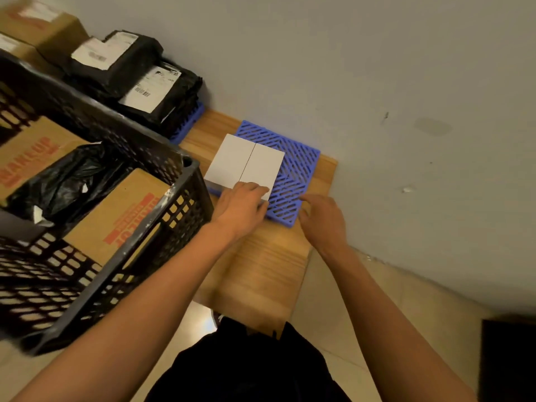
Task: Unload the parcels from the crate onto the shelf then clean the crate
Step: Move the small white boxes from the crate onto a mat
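Nearest are the person's two forearms, reaching away over the wooden shelf [261, 256]. The left hand [242, 208] rests on the near edge of a white box [243, 162], fingers close together over its top near corner. The right hand [323, 219] hovers just right of it above the blue mat [295, 169], fingers loosely curled and holding nothing. The box lies flat on the mat's left half, near the wall. It is a plain, flat white carton with a seam down the middle of its lid; it looks stiff, smooth and probably light, so taking it by two opposite edges should suit best. To the left, the black crate [121, 227] holds brown cartons [116, 219] and a black bag [66, 181].
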{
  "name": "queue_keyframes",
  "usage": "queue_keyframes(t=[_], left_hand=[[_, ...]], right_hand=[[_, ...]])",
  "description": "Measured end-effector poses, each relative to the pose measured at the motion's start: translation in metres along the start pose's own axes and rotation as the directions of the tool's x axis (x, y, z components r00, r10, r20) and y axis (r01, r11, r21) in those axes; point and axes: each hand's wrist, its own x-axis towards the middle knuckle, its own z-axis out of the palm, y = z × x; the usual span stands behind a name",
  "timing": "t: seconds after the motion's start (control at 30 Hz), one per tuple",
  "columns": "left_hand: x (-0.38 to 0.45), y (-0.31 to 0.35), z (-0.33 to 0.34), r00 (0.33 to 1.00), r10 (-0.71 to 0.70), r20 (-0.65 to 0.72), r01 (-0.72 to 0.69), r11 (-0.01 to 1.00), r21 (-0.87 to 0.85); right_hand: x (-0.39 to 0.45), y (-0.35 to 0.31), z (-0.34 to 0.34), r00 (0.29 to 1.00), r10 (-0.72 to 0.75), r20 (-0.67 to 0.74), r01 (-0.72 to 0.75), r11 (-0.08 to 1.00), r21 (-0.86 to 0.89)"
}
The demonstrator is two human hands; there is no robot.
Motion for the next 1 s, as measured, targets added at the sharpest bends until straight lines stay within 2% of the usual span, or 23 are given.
queue_keyframes(t=[0.13, 0.33, 0.43, 0.6, 0.8, 1.0], left_hand=[[-0.024, 0.009, -0.013, 1.0, -0.005, -0.029, 0.007, 0.998, 0.062], [-0.081, 0.031, -0.027, 0.996, -0.059, -0.061, 0.064, 0.994, 0.089], [-0.117, 0.041, -0.038, 0.991, -0.097, -0.09, 0.106, 0.989, 0.098], [-0.178, 0.044, -0.069, 0.952, -0.175, -0.252, 0.195, 0.979, 0.057], [-0.232, 0.007, -0.116, 0.882, -0.256, -0.397, 0.249, 0.966, -0.068], [-0.284, -0.078, -0.151, 0.808, -0.37, -0.459, 0.359, 0.926, -0.114]], right_hand=[[-0.019, -0.003, -0.017, 0.997, -0.077, 0.012, 0.078, 0.993, -0.09], [-0.048, -0.014, -0.033, 0.987, -0.148, 0.061, 0.151, 0.987, -0.051], [-0.067, -0.025, -0.034, 0.976, -0.215, 0.017, 0.215, 0.976, 0.027], [-0.097, -0.065, -0.028, 0.964, -0.264, 0.023, 0.256, 0.948, 0.191], [-0.121, -0.146, -0.021, 0.911, -0.413, 0.014, 0.393, 0.877, 0.276], [-0.136, -0.251, -0.002, 0.837, -0.547, 0.021, 0.511, 0.794, 0.329]])
